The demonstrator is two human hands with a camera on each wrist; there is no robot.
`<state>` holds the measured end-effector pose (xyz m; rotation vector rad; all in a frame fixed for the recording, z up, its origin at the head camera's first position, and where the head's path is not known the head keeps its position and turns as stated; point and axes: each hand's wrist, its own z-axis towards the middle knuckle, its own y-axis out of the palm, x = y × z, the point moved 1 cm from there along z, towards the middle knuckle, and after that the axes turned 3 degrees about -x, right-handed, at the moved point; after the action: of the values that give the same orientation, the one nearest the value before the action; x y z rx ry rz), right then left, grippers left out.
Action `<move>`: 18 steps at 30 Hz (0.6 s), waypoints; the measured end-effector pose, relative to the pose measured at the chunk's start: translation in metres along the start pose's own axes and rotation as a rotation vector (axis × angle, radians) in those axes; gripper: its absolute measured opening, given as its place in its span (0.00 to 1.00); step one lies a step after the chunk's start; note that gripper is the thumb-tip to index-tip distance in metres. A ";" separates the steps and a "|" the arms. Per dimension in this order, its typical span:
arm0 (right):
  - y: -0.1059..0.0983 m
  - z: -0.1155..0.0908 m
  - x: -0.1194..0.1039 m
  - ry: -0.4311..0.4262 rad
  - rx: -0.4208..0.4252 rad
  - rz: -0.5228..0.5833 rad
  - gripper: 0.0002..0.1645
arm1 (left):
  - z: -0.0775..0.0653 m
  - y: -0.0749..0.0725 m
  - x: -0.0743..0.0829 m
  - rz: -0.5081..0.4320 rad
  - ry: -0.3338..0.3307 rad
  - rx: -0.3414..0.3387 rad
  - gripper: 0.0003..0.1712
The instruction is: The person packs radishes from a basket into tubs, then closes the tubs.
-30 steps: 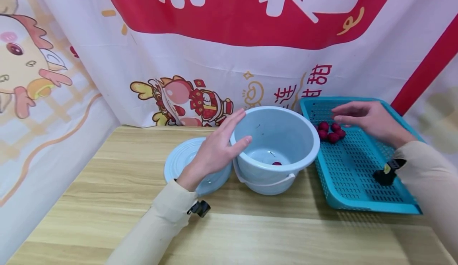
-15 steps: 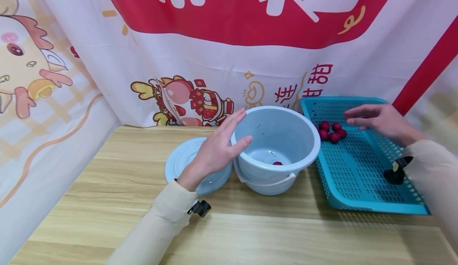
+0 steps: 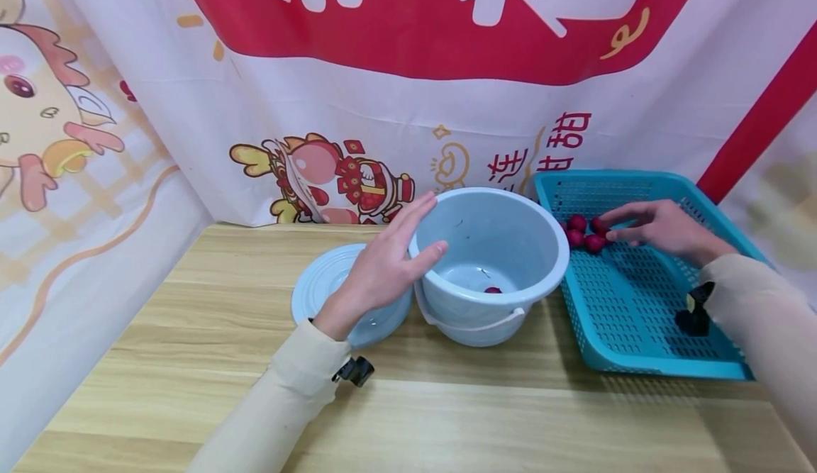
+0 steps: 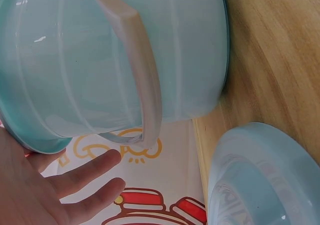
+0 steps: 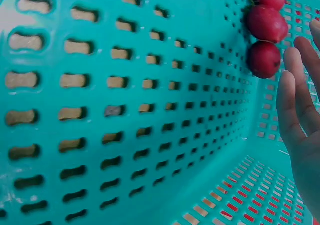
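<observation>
My left hand [image 3: 376, 267] rests at the left rim of a light blue bucket [image 3: 488, 310], thumb over the edge; its other fingers [image 4: 95, 172] extend along the outside. A red radish [image 3: 493, 290] shows at the bottom of the bucket, partly hidden by the front rim. To the right, my right hand [image 3: 670, 230] reaches into a teal plastic basket [image 3: 645, 317], fingertips at a small cluster of red radishes [image 3: 593, 244]. In the right wrist view, its relaxed fingers [image 5: 287, 105] are beside the radishes [image 5: 266, 24], none gripped.
A round light blue lid [image 3: 325, 274] lies on the wooden table [image 3: 191, 331] left of the bucket, partly under my left arm. The bucket's handle [image 3: 472, 327] hangs down at its front. A printed cloth [image 3: 408, 54] hangs behind the table.
My right hand first drew back to the right, then moved in left and down to the radishes. The left hand stays at the bucket rim.
</observation>
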<state>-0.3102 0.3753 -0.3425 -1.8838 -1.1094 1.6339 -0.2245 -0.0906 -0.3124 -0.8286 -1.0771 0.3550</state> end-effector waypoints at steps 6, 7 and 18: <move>0.004 0.004 0.003 0.002 -0.029 -0.027 0.35 | 0.000 0.001 -0.001 0.000 -0.001 0.004 0.45; 0.005 0.005 0.003 0.002 -0.032 -0.033 0.34 | 0.000 0.002 -0.001 0.000 -0.001 0.005 0.45; 0.008 0.006 0.000 0.022 -0.068 -0.086 0.36 | 0.000 0.001 -0.001 -0.002 0.003 0.007 0.44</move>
<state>-0.3135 0.3694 -0.3495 -1.8638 -1.2338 1.5433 -0.2252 -0.0910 -0.3139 -0.8219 -1.0733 0.3554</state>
